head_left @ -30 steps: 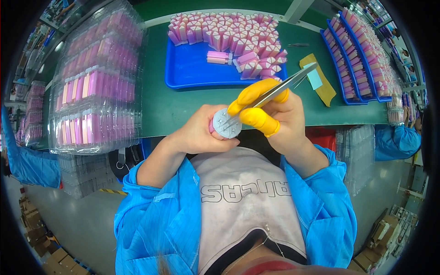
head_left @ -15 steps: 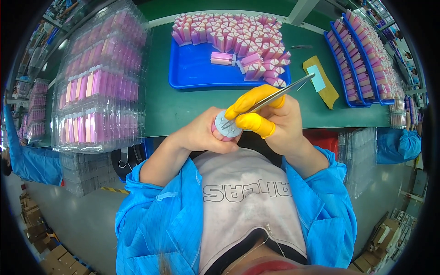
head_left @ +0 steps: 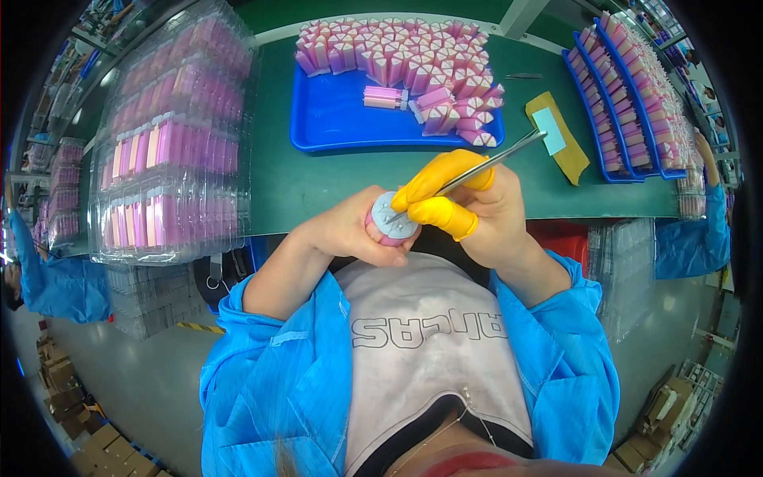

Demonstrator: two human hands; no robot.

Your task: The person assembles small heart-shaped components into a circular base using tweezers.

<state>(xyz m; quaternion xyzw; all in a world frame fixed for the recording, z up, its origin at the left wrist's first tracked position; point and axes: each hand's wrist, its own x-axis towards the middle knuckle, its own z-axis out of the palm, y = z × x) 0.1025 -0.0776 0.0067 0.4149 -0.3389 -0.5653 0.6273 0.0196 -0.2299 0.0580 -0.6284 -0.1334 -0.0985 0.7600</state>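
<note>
My left hand (head_left: 355,228) is wrapped round a pink part whose round pale-blue end cap (head_left: 391,220) faces up; most of its body is hidden in the fist. Yellow finger cots cover the thumb and a finger of my right hand (head_left: 477,203), which grips a pair of metal tweezers (head_left: 494,162). The tips of the tweezers reach onto the pale-blue cap, and their back end points up to the right. What the tips touch is too small to make out.
Ahead stands a blue tray (head_left: 338,131) of pink wedge-topped parts. Clear plastic blister trays (head_left: 171,191) are stacked at left. At right are blue trays (head_left: 628,103) of similar parts and a yellowish sheet (head_left: 574,163) under a pale card. Dark tweezers (head_left: 523,76) lie behind it.
The tweezers have turned in my right hand, and their two arms now look pressed together. My left hand has barely moved. A co-worker's arm at far right has reached forward.
</note>
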